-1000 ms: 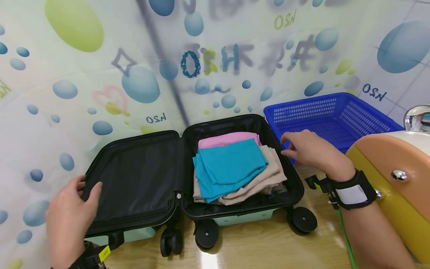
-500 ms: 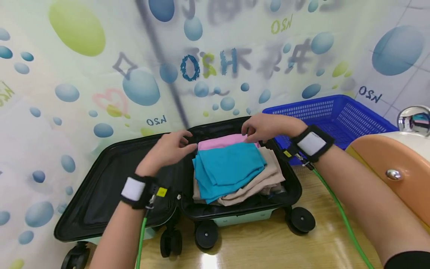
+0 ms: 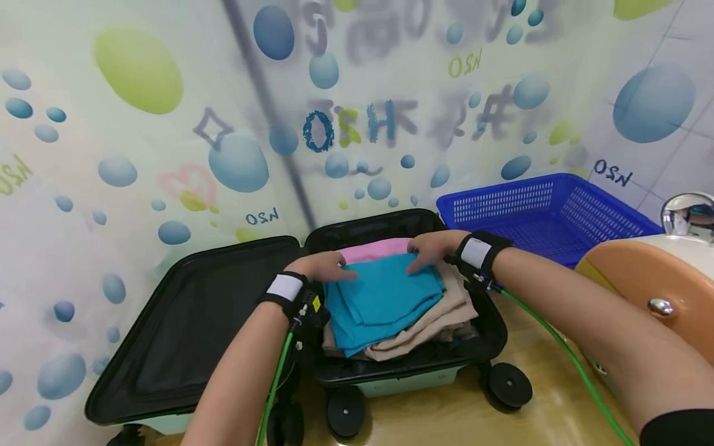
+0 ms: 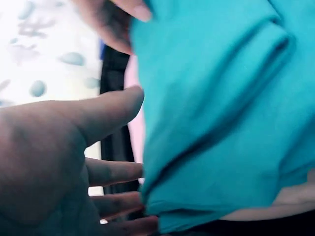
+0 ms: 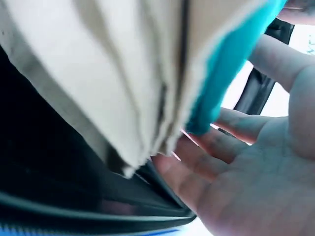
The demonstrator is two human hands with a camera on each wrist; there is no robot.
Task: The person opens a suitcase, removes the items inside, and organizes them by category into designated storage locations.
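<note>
while my left hand (image 3: 322, 266) and right hand (image 3: 432, 251) rest flat, fingers relaxed, on the teal cloth (image 3: 379, 297), it looks soft, light, best pinched at a folded edge.

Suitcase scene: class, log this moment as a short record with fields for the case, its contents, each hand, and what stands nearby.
case: black suitcase, lying open on a wooden floor
contents: folded clothes in the right half; teal cloth on top, pink cloth and beige cloth under it
left hand: fingers straight, resting on the teal cloth's left edge
right hand: fingers flat on the teal cloth's far edge
nearby: blue basket to the right
</note>
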